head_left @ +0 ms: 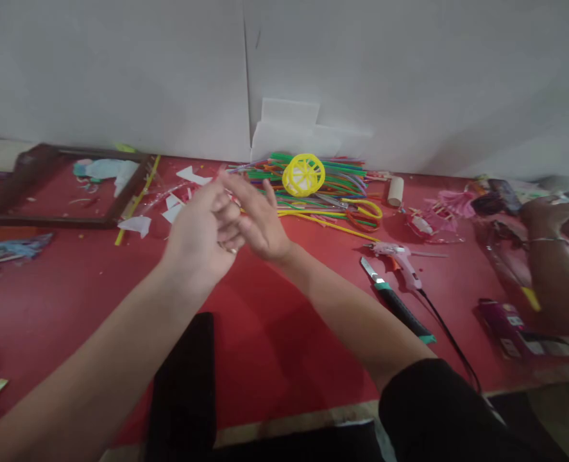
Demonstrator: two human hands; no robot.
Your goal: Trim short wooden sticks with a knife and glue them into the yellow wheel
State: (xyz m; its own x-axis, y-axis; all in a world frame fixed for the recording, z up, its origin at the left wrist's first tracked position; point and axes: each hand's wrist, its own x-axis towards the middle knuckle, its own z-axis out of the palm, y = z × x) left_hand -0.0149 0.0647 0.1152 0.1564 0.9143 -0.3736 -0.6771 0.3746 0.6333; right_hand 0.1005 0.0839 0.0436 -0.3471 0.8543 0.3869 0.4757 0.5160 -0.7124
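My left hand (202, 228) and my right hand (260, 221) meet above the red table, with their fingertips overlapping. The left fingers are curled, and a ring shows on one of them. Anything between them is hidden. On my right hand the fingers stretch out and the thumb stands apart. Just beyond them lies a bundle of coloured pipe cleaners (346, 171), topped by a yellow openwork wheel-like piece (303, 175). Scissors (365, 215) with yellow and orange handles rest at the bundle's right end. White paper scraps (172, 208) lie behind my left hand.
A pink glue gun (399, 255) and a utility knife (399, 311) with bared blade lie to the right. A dark tray (67, 221) sits far left, a black flat object (183, 385) at the front. A co-worker's hand (548, 215) is at the right, near a purple box (505, 327).
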